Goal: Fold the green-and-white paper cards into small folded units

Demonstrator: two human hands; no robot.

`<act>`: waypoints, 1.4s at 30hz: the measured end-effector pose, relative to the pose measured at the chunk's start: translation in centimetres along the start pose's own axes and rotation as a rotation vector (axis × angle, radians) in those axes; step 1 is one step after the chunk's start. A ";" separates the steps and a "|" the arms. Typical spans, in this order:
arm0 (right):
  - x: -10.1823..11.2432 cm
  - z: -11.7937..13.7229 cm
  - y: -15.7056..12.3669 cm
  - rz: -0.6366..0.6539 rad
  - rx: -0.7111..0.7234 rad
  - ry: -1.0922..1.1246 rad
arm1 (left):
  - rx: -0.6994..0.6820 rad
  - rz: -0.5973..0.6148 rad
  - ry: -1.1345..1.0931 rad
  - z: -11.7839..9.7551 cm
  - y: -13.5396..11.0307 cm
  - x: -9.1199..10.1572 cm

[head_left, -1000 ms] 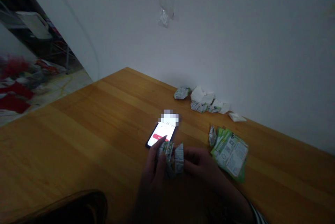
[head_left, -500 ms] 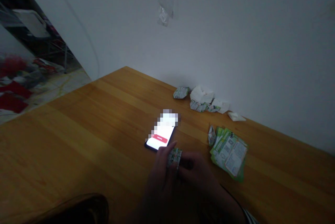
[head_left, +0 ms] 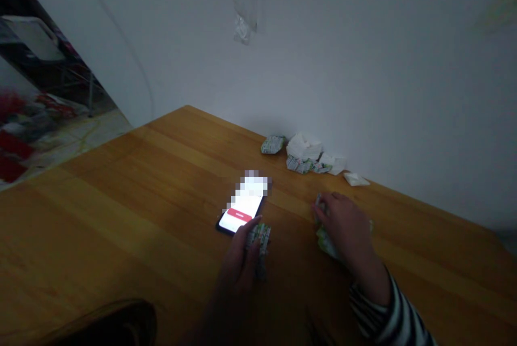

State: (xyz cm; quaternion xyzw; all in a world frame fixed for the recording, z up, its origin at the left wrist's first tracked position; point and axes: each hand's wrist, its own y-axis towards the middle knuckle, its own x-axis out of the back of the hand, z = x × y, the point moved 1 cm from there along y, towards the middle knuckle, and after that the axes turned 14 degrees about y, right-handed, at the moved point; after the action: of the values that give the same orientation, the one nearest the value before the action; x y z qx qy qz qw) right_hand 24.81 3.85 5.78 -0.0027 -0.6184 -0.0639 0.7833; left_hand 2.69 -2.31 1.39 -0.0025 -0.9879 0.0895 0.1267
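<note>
My left hand (head_left: pixel 236 265) is shut on a folded green-and-white printed packet (head_left: pixel 260 241), right beside the lower edge of a lit smartphone (head_left: pixel 242 207). The phone lies flat on the wooden table (head_left: pixel 133 216), showing a red bar on its white screen. My right hand (head_left: pixel 345 225) rests over a stack of green printed packets (head_left: pixel 326 243), hiding most of it. Its fingertips reach a small folded packet (head_left: pixel 319 207). Whether that hand grips anything is hidden.
Along the wall at the table's far edge lie a folded packet (head_left: pixel 273 144), crumpled white paper (head_left: pixel 304 146) and a small white scrap (head_left: pixel 355 179). A clear plastic strip (head_left: pixel 244 1) hangs above. A dark rounded object (head_left: pixel 105 327) shows at the near edge.
My right hand has left the packet in my left hand and moved right onto the green stack. My left hand still has its packet. The view has shifted slightly.
</note>
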 end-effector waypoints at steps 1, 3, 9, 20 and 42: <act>-0.4 -0.2 0.1 0.018 0.003 -0.030 | -0.006 -0.004 0.002 0.0 0.0 -0.1; -1.1 -0.4 0.2 0.032 0.008 -0.072 | -0.012 -0.005 0.010 0.1 -0.1 -0.2; -1.8 -0.8 0.5 -0.004 -0.010 -0.060 | -0.017 0.016 0.035 0.2 -0.2 -0.3; -3.5 -0.7 0.7 0.062 0.074 0.327 | -0.019 -0.012 0.000 0.0 -0.1 0.2; -4.0 7.3 -5.0 0.563 -0.213 1.521 | -0.166 -0.248 0.014 -0.4 -0.8 0.6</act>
State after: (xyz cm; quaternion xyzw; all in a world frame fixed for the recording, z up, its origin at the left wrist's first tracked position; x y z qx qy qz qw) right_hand 16.36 -0.16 3.28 -0.1884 0.1152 0.0923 0.9709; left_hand 2.26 -2.97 2.10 0.1087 -0.9837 -0.0088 0.1431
